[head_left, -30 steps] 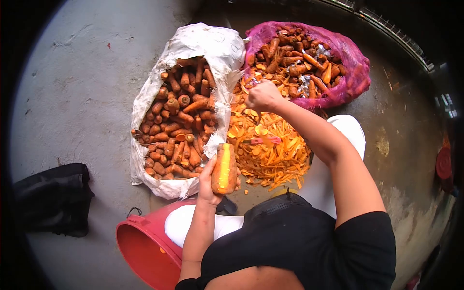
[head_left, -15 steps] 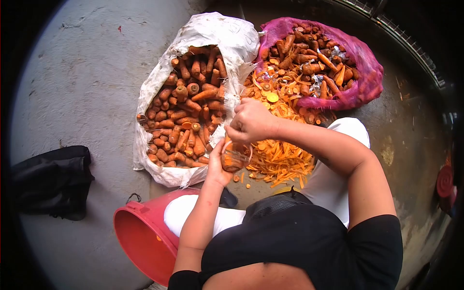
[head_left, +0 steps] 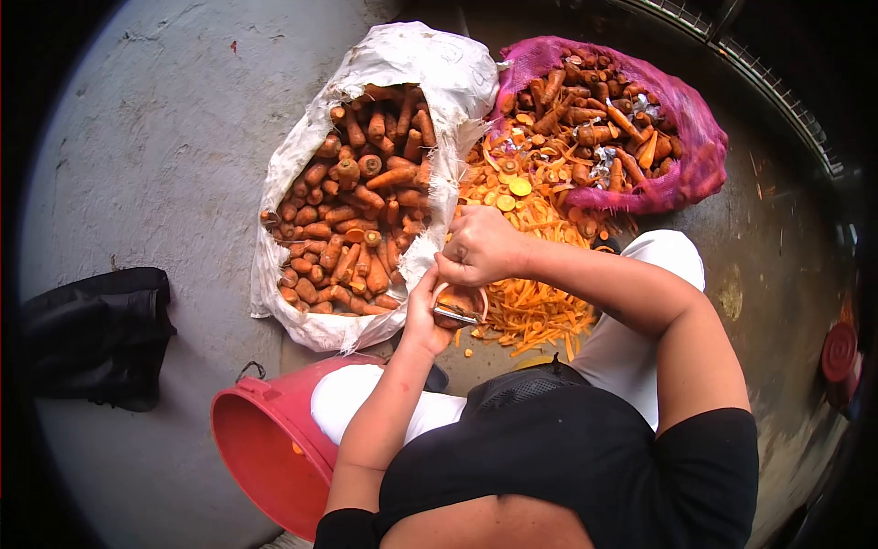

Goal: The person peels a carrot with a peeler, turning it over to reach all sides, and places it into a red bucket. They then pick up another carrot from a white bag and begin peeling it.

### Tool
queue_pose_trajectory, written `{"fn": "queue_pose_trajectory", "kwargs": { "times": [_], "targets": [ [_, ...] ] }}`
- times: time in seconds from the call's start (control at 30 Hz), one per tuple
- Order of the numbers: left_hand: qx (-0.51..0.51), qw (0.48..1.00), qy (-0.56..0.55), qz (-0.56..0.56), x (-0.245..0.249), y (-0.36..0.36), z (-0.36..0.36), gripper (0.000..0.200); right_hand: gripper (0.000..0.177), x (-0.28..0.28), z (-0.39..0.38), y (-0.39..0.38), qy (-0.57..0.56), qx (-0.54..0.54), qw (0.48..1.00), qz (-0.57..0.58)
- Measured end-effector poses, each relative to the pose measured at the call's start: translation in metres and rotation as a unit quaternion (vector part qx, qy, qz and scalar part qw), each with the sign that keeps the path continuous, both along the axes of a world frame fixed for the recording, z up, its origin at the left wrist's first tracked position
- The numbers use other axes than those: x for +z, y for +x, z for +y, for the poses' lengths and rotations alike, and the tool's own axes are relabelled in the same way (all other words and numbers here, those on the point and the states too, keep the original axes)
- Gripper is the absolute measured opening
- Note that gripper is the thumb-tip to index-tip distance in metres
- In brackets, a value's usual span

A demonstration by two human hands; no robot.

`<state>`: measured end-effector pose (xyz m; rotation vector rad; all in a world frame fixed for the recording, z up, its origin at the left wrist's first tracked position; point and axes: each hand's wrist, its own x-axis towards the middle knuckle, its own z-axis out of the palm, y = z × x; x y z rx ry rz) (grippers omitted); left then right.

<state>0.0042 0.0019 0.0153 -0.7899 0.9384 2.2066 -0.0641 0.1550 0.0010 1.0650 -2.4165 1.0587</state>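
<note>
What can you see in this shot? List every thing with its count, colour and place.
white sack: one, white, floor, top centre, open
unpeeled carrots: many, brownish orange, in the white sack
mesh bag: one, pink, right of the sack, holding more carrots
peelings: one pile, orange, floor between bags and knees
bucket: one, red, tipped, lower left
bag: one, black, floor, far left
held carrot: one, orange, in the left hand
peeler: one, metal, against the held carrot
left hand: grips held carrot
right hand: grips peeler
</note>
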Motion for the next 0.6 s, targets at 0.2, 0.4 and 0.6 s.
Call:
{"fn": "queue_pose_trajectory", "kwargs": {
  "times": [0.2,0.4,0.6],
  "targets": [
    [-0.012,0.999,-0.005,0.052,0.001,-0.001,-0.005,0.043,0.035,-0.004,-0.003,-0.004,-0.034,0.01,0.998,-0.056],
    [-0.129,0.987,-0.005,0.093,0.019,0.018,-0.017,0.048,0.045,-0.023,0.07,-0.078,0.244,-0.221,0.929,-0.172],
    [-0.071,0.995,0.009,0.072,0.009,0.006,-0.025,0.049,0.044,0.017,0.053,-0.067,0.189,-0.239,0.924,-0.232]
  ]
}}
